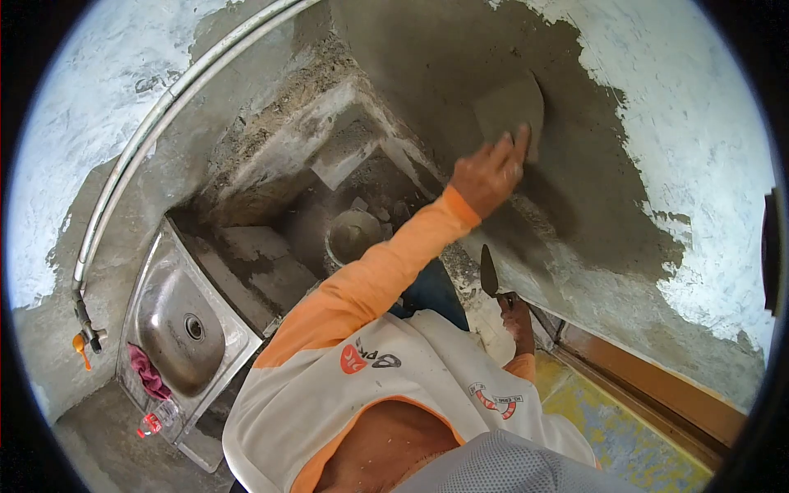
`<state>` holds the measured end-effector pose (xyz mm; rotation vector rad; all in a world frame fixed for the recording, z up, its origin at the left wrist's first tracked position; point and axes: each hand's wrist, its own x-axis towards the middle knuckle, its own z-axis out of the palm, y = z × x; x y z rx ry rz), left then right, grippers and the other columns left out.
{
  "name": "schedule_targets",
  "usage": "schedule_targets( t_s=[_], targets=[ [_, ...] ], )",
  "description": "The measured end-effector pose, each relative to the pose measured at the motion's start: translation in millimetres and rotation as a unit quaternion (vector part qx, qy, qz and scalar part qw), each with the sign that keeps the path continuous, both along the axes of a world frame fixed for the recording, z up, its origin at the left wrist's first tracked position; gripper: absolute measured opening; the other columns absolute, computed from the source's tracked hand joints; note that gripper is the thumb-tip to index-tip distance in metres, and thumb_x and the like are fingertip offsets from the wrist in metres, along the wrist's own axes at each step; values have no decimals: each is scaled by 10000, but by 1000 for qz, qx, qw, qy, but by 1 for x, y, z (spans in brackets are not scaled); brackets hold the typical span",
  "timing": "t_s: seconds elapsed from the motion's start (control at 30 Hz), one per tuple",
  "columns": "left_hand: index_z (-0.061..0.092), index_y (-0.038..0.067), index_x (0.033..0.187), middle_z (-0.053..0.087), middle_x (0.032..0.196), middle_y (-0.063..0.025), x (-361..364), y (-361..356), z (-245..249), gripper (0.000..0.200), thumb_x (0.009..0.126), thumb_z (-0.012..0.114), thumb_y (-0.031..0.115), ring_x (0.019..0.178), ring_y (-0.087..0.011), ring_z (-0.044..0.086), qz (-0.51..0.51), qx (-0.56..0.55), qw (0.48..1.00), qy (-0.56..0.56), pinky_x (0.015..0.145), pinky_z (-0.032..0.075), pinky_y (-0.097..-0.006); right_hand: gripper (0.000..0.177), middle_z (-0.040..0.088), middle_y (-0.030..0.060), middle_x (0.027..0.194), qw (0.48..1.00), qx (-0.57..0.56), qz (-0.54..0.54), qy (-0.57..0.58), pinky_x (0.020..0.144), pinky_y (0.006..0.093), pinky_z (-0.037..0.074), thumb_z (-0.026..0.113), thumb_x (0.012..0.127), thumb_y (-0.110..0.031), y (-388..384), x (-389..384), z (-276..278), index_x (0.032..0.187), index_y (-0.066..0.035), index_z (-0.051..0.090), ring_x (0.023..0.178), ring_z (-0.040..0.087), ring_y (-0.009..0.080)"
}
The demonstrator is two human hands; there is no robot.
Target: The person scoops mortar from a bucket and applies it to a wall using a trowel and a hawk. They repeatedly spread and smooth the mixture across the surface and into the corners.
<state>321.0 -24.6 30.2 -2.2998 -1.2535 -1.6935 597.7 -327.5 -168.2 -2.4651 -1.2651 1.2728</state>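
Observation:
My left hand (491,174), in an orange sleeve, reaches across to the wall (592,177) with its fingers closed and the index finger stretched forward. Under it a flat plastering trowel (511,108), coated in grey, lies against damp grey plaster; the handle is hidden by the hand. Lower down, my right hand (516,319) grips a small pointed trowel (489,271), its blade pointing up and away from my body. Between my left arm and the far corner stands a round bucket (335,245) with grey material in it.
At left is a steel sink (182,324) with a pink cloth (148,372) and a plastic bottle (159,419) at its edge. Curved pipes (164,107) run down to an orange-handled tap (81,349). Rubble (380,212) lies behind the bucket. A brown wooden frame (649,398) edges the lower right.

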Motion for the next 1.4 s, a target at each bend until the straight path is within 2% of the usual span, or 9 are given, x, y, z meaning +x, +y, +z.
schedule_targets(
  t_s=[0.07,0.13,0.23,0.37,0.8,0.9,1.0,1.3,1.4],
  targets=[
    [570,54,1421,642,915,-89,-3,-32,2,691,755,748,89,744,-224,658,-19,-9,1000,15,607,571,-337,296,713,208,933,999,-7,-32,34,761,427,524,620,993,-333,5,-7,12,1092,-54,638,840,686,368],
    [599,33,1383,663,906,-95,-23,-53,6,677,729,764,78,749,-225,669,-79,12,997,24,620,575,-338,249,511,-16,628,995,98,9,-11,465,296,344,673,972,-273,7,-8,10,1002,-27,654,488,417,104],
    [618,24,1359,683,908,-104,-62,-59,11,615,760,759,35,745,-248,676,-71,-75,995,18,656,577,-337,256,526,6,624,992,124,-10,30,469,318,370,680,967,-282,9,2,-5,1021,-33,656,492,443,123],
    [592,42,1396,647,907,-102,-93,21,31,587,825,727,34,702,-239,634,114,83,987,-77,577,531,-339,246,540,26,627,997,82,-6,10,471,341,394,682,965,-275,6,5,-6,1043,-43,649,499,471,141],
    [638,65,1353,673,912,-113,-50,-42,10,523,839,733,75,737,-294,662,-50,-26,996,65,652,560,-363,290,536,47,611,993,113,13,-7,483,336,445,610,994,-317,-29,9,-37,1094,-46,635,486,525,151],
    [661,-14,1276,720,980,-112,-73,-39,-19,384,922,699,129,810,-214,681,-18,-180,967,-178,731,545,-339,288,538,38,613,995,95,3,-14,475,328,439,606,996,-312,-29,11,-43,1093,-42,641,483,518,144],
    [660,-62,1175,713,861,-216,-95,-3,-14,306,950,625,142,737,-266,698,-57,-344,831,-433,702,534,-375,277,538,15,624,995,101,2,-8,458,316,411,626,995,-305,-29,4,-44,1087,-45,648,479,493,129],
    [670,-97,1119,705,855,-279,-83,84,20,363,929,634,210,826,-379,716,17,-334,909,-250,767,550,-442,295,565,24,653,994,105,-8,20,465,322,419,633,989,-321,-23,-16,-25,1085,-43,656,481,494,124],
    [652,-64,1189,676,916,-251,-43,102,-15,366,921,645,186,898,-435,667,92,-183,973,-108,787,538,-493,309,570,32,652,995,100,4,12,474,324,435,616,994,-329,-9,-24,-6,1091,-39,664,479,507,132]
  ],
)
